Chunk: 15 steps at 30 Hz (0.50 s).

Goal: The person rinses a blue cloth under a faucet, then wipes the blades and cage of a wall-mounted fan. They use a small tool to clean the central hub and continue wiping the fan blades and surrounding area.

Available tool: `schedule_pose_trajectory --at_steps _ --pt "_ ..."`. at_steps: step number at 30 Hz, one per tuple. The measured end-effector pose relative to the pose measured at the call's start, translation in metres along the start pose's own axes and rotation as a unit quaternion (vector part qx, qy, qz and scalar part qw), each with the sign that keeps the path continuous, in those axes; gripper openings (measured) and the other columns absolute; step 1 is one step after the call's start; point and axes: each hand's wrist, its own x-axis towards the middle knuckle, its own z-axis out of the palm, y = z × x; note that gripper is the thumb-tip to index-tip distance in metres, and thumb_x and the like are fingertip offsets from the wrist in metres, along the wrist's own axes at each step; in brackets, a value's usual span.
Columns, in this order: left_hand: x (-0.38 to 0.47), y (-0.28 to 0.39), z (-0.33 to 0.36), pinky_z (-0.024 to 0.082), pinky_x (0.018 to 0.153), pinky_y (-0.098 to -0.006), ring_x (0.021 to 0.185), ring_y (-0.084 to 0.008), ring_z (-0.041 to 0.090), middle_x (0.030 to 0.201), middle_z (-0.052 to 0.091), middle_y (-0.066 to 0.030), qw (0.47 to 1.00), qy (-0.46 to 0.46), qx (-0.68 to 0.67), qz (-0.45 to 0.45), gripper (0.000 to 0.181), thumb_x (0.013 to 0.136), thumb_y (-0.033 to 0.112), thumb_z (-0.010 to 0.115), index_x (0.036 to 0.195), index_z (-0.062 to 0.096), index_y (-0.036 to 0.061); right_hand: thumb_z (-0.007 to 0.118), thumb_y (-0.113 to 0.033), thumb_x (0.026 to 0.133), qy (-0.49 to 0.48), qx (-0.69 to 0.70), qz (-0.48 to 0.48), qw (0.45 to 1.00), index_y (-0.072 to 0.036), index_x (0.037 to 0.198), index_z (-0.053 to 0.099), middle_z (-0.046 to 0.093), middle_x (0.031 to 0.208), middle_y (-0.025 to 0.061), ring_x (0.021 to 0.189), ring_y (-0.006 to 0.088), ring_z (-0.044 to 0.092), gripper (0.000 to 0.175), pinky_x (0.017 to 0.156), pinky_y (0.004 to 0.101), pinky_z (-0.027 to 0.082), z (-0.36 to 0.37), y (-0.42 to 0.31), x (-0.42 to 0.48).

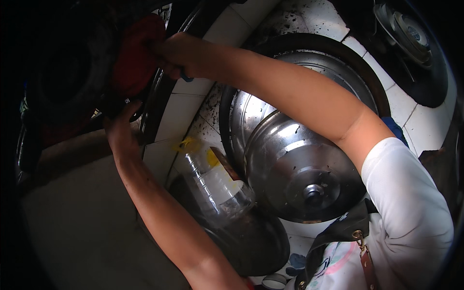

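Note:
At the upper left, my right hand (179, 56) grips the edge of a red cloth-like item (136, 58); something small and blue shows under its fingers. Lower down, my left hand (122, 121) closes round a small black object (115, 103) just below the red item, its thumb upward and the other fingers mostly hidden. Both hands are in front of a large, dark rounded thing (65, 72), too dim to name.
A shiny metal lid (304, 163) overlaps a wide metal vessel (241, 108) with a dark rim, on white tiles (391, 105) with black debris. A clear plastic bottle (217, 192) lies left of the lid. Stacked plates (406, 32) stand in a dark container at the upper right.

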Motion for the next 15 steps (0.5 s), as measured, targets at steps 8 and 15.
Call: schedule_pose_trajectory --at_steps 8,15 --pt "0.005 -0.002 -0.006 0.04 0.089 -0.0318 0.098 -0.0177 0.055 0.102 0.06 -0.0053 0.997 -0.053 -0.036 0.043 0.049 0.062 0.002 0.075 0.108 0.059 -0.0008 0.051 -0.023 0.092 -0.059 -0.274 -0.179 0.943 -0.008 0.098 0.063 0.056 0.06 0.0032 0.045 0.0151 0.052 0.02 0.045 0.0262 0.044 0.05 0.021 -0.024" --pt "0.005 0.005 0.005 0.04 0.089 -0.0318 0.095 -0.016 0.057 0.099 0.062 -0.0037 0.994 -0.083 -0.053 0.048 0.046 0.064 0.004 0.073 0.108 0.06 0.0011 0.052 -0.022 0.091 0.121 -0.488 -0.468 0.727 -0.007 0.093 0.063 0.061 0.065 0.0062 0.049 0.0119 0.055 0.019 0.048 0.0253 0.046 0.071 0.029 0.009"
